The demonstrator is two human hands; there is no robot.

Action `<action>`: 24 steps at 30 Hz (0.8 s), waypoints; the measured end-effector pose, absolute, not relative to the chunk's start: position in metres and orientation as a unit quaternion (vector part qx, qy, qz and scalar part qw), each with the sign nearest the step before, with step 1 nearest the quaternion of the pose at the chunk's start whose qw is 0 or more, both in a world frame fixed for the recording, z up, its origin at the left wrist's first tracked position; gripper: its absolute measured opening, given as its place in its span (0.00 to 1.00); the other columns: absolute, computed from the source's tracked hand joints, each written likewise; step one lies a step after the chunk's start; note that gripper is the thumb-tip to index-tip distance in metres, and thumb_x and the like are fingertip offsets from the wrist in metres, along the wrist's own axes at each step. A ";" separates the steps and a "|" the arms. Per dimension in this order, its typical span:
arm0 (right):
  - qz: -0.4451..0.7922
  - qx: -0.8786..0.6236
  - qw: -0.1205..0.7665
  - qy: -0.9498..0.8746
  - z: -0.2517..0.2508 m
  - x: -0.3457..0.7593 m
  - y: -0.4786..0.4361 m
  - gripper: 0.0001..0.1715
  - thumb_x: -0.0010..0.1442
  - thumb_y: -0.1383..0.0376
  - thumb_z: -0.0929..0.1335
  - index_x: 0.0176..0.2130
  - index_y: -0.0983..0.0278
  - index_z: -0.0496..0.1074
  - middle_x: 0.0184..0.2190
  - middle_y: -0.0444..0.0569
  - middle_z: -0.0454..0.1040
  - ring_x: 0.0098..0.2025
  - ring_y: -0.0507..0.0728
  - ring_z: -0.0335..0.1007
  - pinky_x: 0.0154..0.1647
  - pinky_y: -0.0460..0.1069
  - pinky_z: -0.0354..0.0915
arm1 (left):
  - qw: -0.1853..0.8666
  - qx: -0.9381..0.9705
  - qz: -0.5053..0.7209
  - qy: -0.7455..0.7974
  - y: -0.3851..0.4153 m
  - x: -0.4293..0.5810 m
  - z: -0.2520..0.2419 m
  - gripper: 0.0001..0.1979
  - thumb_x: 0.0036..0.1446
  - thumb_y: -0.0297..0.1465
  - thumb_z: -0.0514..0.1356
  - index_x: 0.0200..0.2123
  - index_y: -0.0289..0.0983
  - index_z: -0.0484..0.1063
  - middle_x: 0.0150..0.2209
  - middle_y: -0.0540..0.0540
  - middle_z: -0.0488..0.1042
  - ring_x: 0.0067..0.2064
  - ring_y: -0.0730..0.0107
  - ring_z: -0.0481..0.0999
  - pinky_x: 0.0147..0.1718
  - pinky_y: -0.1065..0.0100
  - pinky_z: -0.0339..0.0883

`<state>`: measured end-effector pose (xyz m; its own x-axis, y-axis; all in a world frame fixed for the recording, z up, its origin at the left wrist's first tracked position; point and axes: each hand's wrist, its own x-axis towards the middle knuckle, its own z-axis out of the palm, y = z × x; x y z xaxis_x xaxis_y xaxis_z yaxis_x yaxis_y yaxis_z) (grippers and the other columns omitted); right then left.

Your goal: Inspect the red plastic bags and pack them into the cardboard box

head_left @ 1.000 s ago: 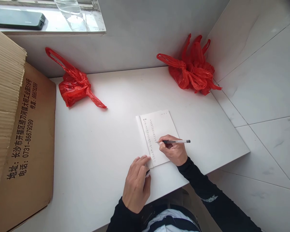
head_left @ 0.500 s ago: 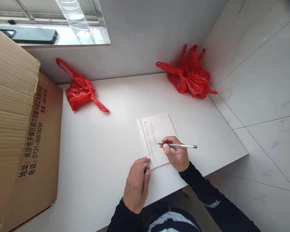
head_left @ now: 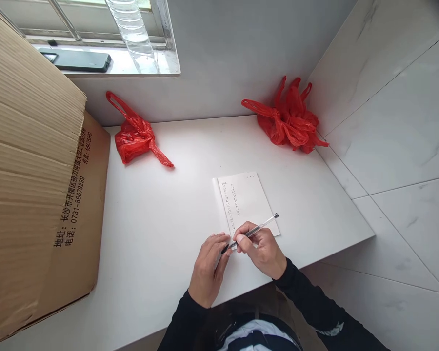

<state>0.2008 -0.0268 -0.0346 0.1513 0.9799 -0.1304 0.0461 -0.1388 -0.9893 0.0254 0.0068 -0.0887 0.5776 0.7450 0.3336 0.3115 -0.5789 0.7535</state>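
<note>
An open notebook with two handwritten columns of figures lies on the white table. My right hand grips a clear pen above the notebook's near edge, its tip pointing left toward my other hand. Between the thumb and fingers of my left hand is a small black pen cap. The pen's tip meets the cap's opening; how far it is inside I cannot tell.
A large cardboard box stands along the left side. One red plastic bag sits near the wall, and more red bags are bunched in the far right corner. A phone and a clear bottle are on the windowsill.
My right hand has moved the pen from the page down and left to the cap in my left hand. The view has shifted slightly left.
</note>
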 end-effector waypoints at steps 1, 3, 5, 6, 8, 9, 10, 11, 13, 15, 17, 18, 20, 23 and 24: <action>0.476 -0.585 0.487 -0.440 -0.034 0.200 -0.027 0.10 0.66 0.63 0.65 0.35 0.63 0.74 0.26 0.42 0.73 0.27 0.51 0.71 0.30 0.45 0.66 | 0.327 0.825 0.333 0.319 0.007 0.025 -0.089 0.12 0.64 0.22 0.57 0.49 0.39 0.69 0.50 0.46 0.77 0.56 0.65 0.73 0.60 0.55 0.66; 0.468 -0.593 0.485 -0.441 -0.034 0.200 -0.027 0.10 0.66 0.63 0.65 0.35 0.63 0.74 0.26 0.42 0.73 0.27 0.51 0.70 0.30 0.45 0.65 | 0.325 0.824 0.338 0.318 0.007 0.025 -0.089 0.12 0.64 0.22 0.57 0.49 0.39 0.68 0.50 0.46 0.77 0.56 0.66 0.73 0.60 0.56 0.66; 0.468 -0.597 0.474 -0.447 -0.034 0.200 -0.027 0.11 0.67 0.62 0.65 0.35 0.63 0.74 0.27 0.43 0.74 0.28 0.51 0.70 0.30 0.45 0.65 | 0.325 0.825 0.337 0.317 0.007 0.024 -0.090 0.12 0.64 0.22 0.57 0.50 0.39 0.68 0.51 0.46 0.76 0.56 0.66 0.73 0.61 0.56 0.66; 0.473 -0.595 0.469 -0.449 -0.035 0.200 -0.027 0.12 0.67 0.62 0.65 0.35 0.63 0.75 0.27 0.43 0.74 0.28 0.51 0.70 0.31 0.46 0.65 | 0.326 0.826 0.335 0.317 0.007 0.024 -0.090 0.12 0.65 0.22 0.57 0.50 0.39 0.68 0.51 0.46 0.76 0.56 0.67 0.73 0.61 0.56 0.66; 0.491 -0.589 0.462 -0.445 -0.036 0.201 -0.027 0.13 0.68 0.60 0.65 0.36 0.63 0.76 0.26 0.43 0.73 0.27 0.51 0.69 0.30 0.46 0.64 | 0.329 0.828 0.326 0.316 0.006 0.023 -0.091 0.13 0.65 0.22 0.56 0.50 0.40 0.68 0.52 0.46 0.76 0.57 0.67 0.72 0.62 0.56 0.64; 0.501 -0.586 0.461 -0.440 -0.036 0.202 -0.028 0.15 0.68 0.58 0.64 0.37 0.63 0.76 0.25 0.43 0.73 0.26 0.51 0.68 0.29 0.46 0.63 | 0.331 0.829 0.321 0.316 0.006 0.023 -0.091 0.13 0.65 0.22 0.56 0.50 0.40 0.68 0.52 0.47 0.76 0.57 0.67 0.71 0.62 0.56 0.63; 0.509 -0.584 0.460 -0.435 -0.036 0.202 -0.028 0.16 0.69 0.57 0.64 0.38 0.63 0.76 0.24 0.43 0.72 0.25 0.51 0.66 0.28 0.46 0.63 | 0.332 0.830 0.317 0.316 0.006 0.022 -0.091 0.13 0.65 0.22 0.56 0.50 0.41 0.68 0.52 0.47 0.75 0.58 0.67 0.71 0.63 0.55 0.62; 0.512 -0.584 0.459 -0.431 -0.036 0.203 -0.028 0.16 0.69 0.56 0.64 0.39 0.63 0.76 0.23 0.42 0.72 0.24 0.50 0.65 0.27 0.46 0.62 | 0.332 0.832 0.313 0.316 0.006 0.022 -0.091 0.12 0.65 0.22 0.56 0.50 0.41 0.68 0.52 0.47 0.75 0.58 0.67 0.71 0.63 0.55 0.62; 0.509 -0.586 0.457 -0.435 -0.035 0.204 -0.029 0.17 0.69 0.55 0.64 0.38 0.64 0.76 0.23 0.42 0.71 0.24 0.51 0.65 0.28 0.46 0.62 | 0.325 0.837 0.310 0.314 0.006 0.022 -0.090 0.11 0.65 0.23 0.56 0.49 0.40 0.69 0.52 0.46 0.75 0.58 0.66 0.70 0.63 0.54 0.62; 0.494 -0.590 0.453 -0.450 -0.034 0.203 -0.030 0.17 0.69 0.56 0.64 0.36 0.64 0.76 0.24 0.43 0.72 0.26 0.51 0.67 0.30 0.46 0.63 | 0.314 0.843 0.308 0.310 0.007 0.022 -0.090 0.10 0.65 0.23 0.56 0.48 0.40 0.69 0.53 0.45 0.74 0.58 0.65 0.70 0.63 0.53 0.62; 0.482 -0.591 0.446 -0.468 -0.034 0.201 -0.030 0.17 0.69 0.57 0.64 0.34 0.64 0.75 0.27 0.44 0.73 0.28 0.52 0.69 0.31 0.47 0.63 | 0.306 0.848 0.303 0.308 0.008 0.022 -0.090 0.11 0.66 0.23 0.55 0.49 0.41 0.69 0.53 0.44 0.73 0.58 0.64 0.70 0.62 0.52 0.63; 0.482 -0.588 0.444 -0.473 -0.035 0.199 -0.030 0.16 0.68 0.58 0.64 0.34 0.64 0.76 0.28 0.45 0.74 0.28 0.52 0.70 0.32 0.47 0.64 | 0.304 0.851 0.300 0.306 0.008 0.022 -0.090 0.12 0.66 0.23 0.55 0.50 0.41 0.69 0.54 0.44 0.73 0.58 0.63 0.70 0.62 0.51 0.63; 0.492 -0.582 0.443 -0.472 -0.036 0.196 -0.030 0.16 0.68 0.57 0.65 0.37 0.63 0.76 0.30 0.45 0.75 0.29 0.52 0.71 0.32 0.47 0.65 | 0.299 0.855 0.296 0.303 0.008 0.022 -0.088 0.14 0.66 0.23 0.55 0.52 0.41 0.68 0.54 0.44 0.73 0.59 0.62 0.70 0.62 0.50 0.62; 0.519 -0.573 0.443 -0.455 -0.038 0.192 -0.031 0.18 0.69 0.55 0.64 0.44 0.64 0.77 0.24 0.43 0.71 0.26 0.52 0.69 0.29 0.47 0.64 | 0.271 0.873 0.283 0.291 0.005 0.022 -0.084 0.16 0.65 0.23 0.55 0.55 0.40 0.66 0.56 0.41 0.71 0.62 0.59 0.66 0.62 0.49 0.62; 0.529 -0.568 0.443 -0.448 -0.039 0.191 -0.032 0.20 0.69 0.54 0.64 0.45 0.64 0.77 0.21 0.42 0.68 0.24 0.52 0.67 0.28 0.47 0.64 | 0.253 0.881 0.281 0.283 0.003 0.021 -0.082 0.16 0.65 0.23 0.56 0.55 0.38 0.65 0.57 0.39 0.70 0.62 0.56 0.64 0.61 0.49 0.63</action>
